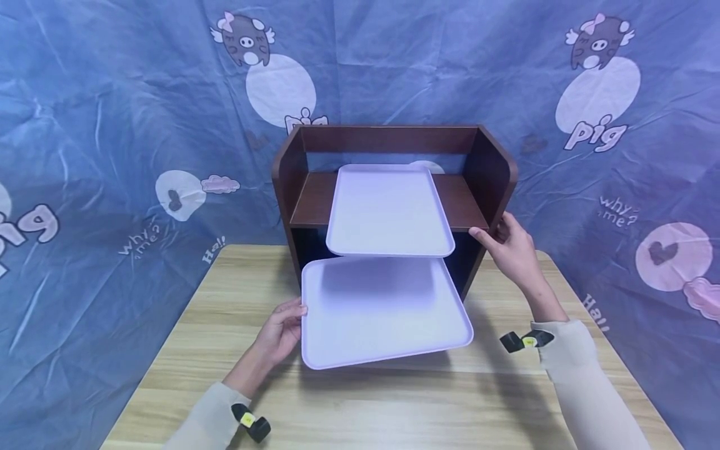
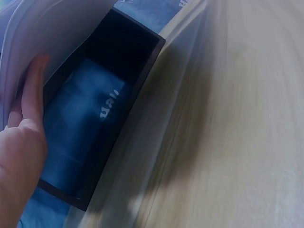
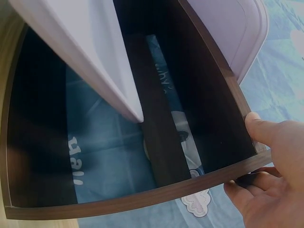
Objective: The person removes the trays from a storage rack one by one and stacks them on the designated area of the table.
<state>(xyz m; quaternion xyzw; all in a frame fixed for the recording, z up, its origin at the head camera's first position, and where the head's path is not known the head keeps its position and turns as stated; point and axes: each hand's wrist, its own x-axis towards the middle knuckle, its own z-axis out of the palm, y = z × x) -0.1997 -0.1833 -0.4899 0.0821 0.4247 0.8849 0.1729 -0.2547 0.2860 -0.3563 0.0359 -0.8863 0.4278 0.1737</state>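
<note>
A dark brown two-level shelf (image 1: 388, 139) stands on the wooden table. One white tray (image 1: 390, 209) lies on its upper board, its near end jutting out past the front edge. Lower down, my left hand (image 1: 284, 328) grips a second white tray (image 1: 382, 319) by its left edge, thumb on top and fingers beneath. That tray is tilted in front of the lower opening, and in the right wrist view its corner (image 3: 135, 116) points into the compartment. My right hand (image 3: 280, 166) holds the shelf's right side panel at the front, thumb by the middle board and fingers around the outside.
The wooden table (image 1: 236, 275) reaches around the shelf on both sides and in front. Behind hangs a blue cloth (image 1: 140, 112) printed with cartoon pigs. Through the open back of the lower compartment the cloth shows. A small dark strap device (image 1: 250, 422) sits on each wrist.
</note>
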